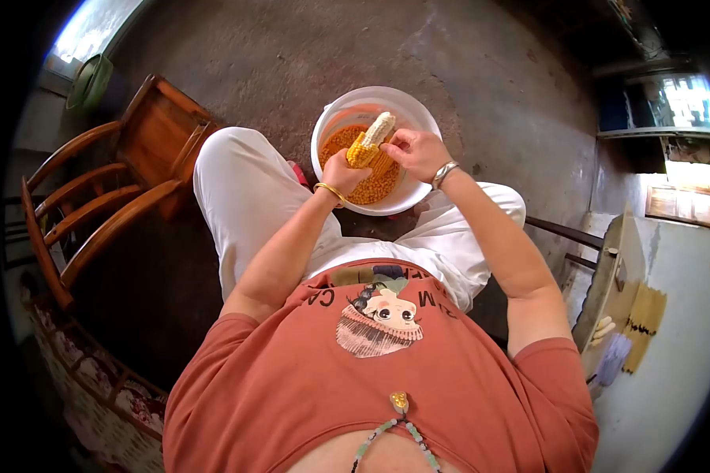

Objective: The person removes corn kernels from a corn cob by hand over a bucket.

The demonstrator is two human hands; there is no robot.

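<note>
My left hand [345, 173] is wrapped around the lower end of a corn cob [361, 149]. Yellow kernels cover that end, while the upper part is bare and whitish. Close by the cob's right side, my right hand [418, 153] has its thumb and fingertips pinched together; whatever lies between them is too small to make out. Both hands are over a white bucket [427, 116] between my knees. Loose corn kernels [377, 189] lie inside it, partly hidden by the hands and cob.
A wooden chair [83, 177] stands to the left, close to my knee. Wall, shelf and a pale board [607, 276] are on the right. The concrete floor [268, 63] stretches beyond the bucket. A patterned seat [95, 378] is at lower left.
</note>
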